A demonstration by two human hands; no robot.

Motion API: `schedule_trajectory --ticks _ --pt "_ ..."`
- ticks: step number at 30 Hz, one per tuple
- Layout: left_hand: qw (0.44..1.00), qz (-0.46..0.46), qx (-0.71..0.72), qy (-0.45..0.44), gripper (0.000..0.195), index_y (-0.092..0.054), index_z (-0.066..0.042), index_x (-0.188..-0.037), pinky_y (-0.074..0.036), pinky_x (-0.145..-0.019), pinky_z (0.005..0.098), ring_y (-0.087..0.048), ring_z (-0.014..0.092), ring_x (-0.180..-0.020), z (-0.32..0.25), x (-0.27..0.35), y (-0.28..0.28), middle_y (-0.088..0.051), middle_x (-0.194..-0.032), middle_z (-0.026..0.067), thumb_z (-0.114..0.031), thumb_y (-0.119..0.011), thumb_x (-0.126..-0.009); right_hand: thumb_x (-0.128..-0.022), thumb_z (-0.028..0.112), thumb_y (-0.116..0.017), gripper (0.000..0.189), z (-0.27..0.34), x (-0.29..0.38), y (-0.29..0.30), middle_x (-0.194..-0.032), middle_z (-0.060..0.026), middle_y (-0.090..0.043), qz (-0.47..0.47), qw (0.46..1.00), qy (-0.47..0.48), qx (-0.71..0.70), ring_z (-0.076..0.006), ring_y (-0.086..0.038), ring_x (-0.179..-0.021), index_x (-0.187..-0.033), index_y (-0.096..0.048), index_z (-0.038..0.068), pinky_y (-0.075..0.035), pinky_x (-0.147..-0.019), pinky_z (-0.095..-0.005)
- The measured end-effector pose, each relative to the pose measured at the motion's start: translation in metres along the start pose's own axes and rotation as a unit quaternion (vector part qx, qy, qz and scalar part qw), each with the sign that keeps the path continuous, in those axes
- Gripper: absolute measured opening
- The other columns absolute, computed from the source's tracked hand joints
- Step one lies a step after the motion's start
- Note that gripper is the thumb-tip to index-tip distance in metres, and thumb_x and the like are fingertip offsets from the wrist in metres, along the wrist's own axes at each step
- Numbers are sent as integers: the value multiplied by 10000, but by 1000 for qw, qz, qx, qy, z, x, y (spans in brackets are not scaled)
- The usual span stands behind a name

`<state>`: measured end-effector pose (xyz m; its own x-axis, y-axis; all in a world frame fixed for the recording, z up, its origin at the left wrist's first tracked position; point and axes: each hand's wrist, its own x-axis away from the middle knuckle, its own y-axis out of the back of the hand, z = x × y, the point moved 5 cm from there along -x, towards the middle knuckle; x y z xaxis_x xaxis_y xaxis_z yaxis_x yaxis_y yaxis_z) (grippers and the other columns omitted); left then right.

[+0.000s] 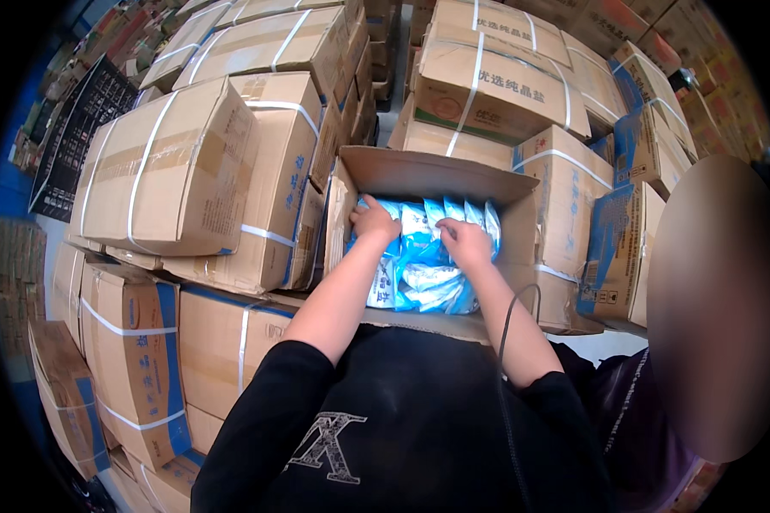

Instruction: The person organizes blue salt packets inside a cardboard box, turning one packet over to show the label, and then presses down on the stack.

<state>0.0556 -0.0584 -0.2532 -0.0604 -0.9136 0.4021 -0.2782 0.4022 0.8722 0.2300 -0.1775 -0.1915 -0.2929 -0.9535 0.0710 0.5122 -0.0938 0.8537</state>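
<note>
An open cardboard box (423, 168) stands before me, with blue-and-white plastic packets (417, 224) of salt packed inside. Several packets on the right of the upper row stand on edge; another group (436, 285) lies nearer to me. My left hand (376, 221) rests on the packets at the box's upper left, its fingers partly spread. Over the middle of the upper row, my right hand (467, 242) has its thumb and fingers bent together at the top edge of a packet. Whether it grips that packet is not plain. A dark cable hangs across my right forearm.
Strapped cardboard cartons (167, 167) are stacked at the left, and more cartons (500, 90) stand beyond and to the right of the open box. A black plastic crate (80, 134) is at the far left. Another person (648, 397) in dark clothing is close on my right.
</note>
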Motion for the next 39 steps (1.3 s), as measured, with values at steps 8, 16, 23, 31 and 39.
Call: schedule_trajectory --ticks 8,16,23,31,39 --pt "990 38 136 -11 283 -740 -17 -963 -538 -882 422 -658 372 -1043 19 -39 6 -680 -1113 219 -225 -689 -778 -876 219 -589 196 3 -1 3 -667 -94 -641 33 999 0 -34 -300 -644 -669 -1024 -715 245 -510 -637 -422" --pt "989 54 59 -122 795 -299 -39 -1388 -500 -938 444 -620 397 -1109 9 -26 -17 -630 -1205 231 -285 -743 -776 -789 381 -747 499 22 4 -9 -1167 -89 -677 416 904 -2 -97 -249 -622 -1077 -1249 -662 207 -476 -940 -340" --pt "961 46 271 9 614 -406 11 -1260 -480 -946 460 -623 417 -1082 -6 -19 -41 -641 -1161 245 -214 -738 -795 -755 328 -821 515 13 31 -14 -1208 -112 -667 376 920 88 -72 -279 -617 -1108 -1236 -674 216 -463 -969 -354" --pt "899 95 427 10 660 -371 18 -1359 -370 -1079 455 -442 427 -1291 -20 -26 -73 -443 -1411 262 -374 -577 -870 -775 126 -801 345 11 28 20 -1038 -88 -722 246 953 -55 -167 -175 -642 -964 -1093 -711 27 -468 -911 -294" --pt "976 146 159 -22 662 -332 -181 -1474 -186 -1119 579 -357 394 -1382 -29 27 -10 -442 -1496 77 -534 -449 -926 -854 115 -740 228 -11 35 72 -955 3 -692 85 921 -57 -375 -80 -596 -914 -1045 -709 -6 -464 -852 -244"
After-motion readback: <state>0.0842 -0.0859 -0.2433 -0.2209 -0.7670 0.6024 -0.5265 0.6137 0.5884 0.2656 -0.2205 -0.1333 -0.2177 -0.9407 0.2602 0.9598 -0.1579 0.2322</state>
